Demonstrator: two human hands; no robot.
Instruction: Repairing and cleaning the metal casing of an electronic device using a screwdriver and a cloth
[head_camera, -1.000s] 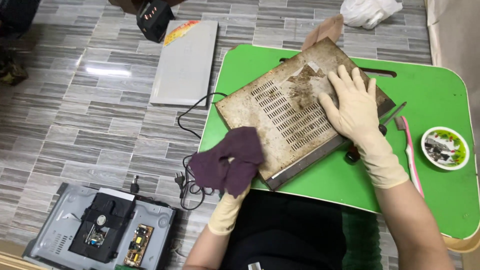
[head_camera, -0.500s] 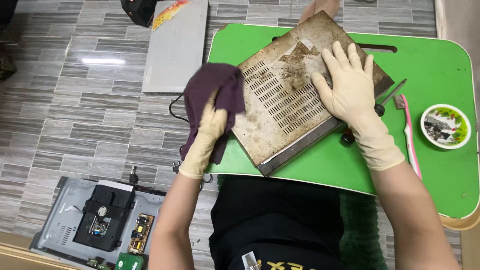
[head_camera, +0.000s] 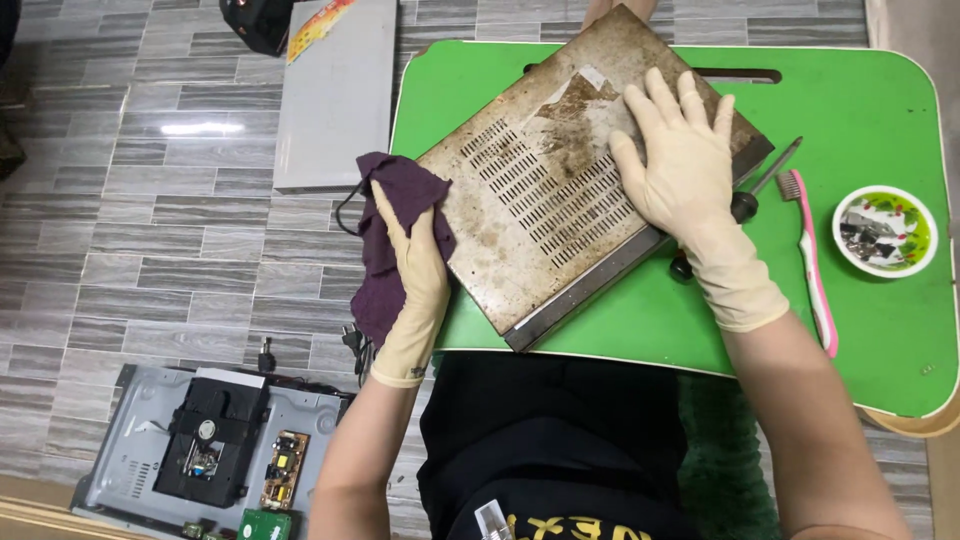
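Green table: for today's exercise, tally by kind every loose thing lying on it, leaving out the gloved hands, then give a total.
Dirty vented metal cover: 1
Purple cloth, under the left hand at the table edge: 1
Pink toothbrush: 1
Small round dish: 1
Screwdriver, partly hidden by the right hand: 1
Total: 5

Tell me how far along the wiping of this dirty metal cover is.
Early. The left hand presses the purple cloth at the metal cover's left edge; the right hand holds it flat. Brown grime and a dark stain across the vented panel remain to be wiped.
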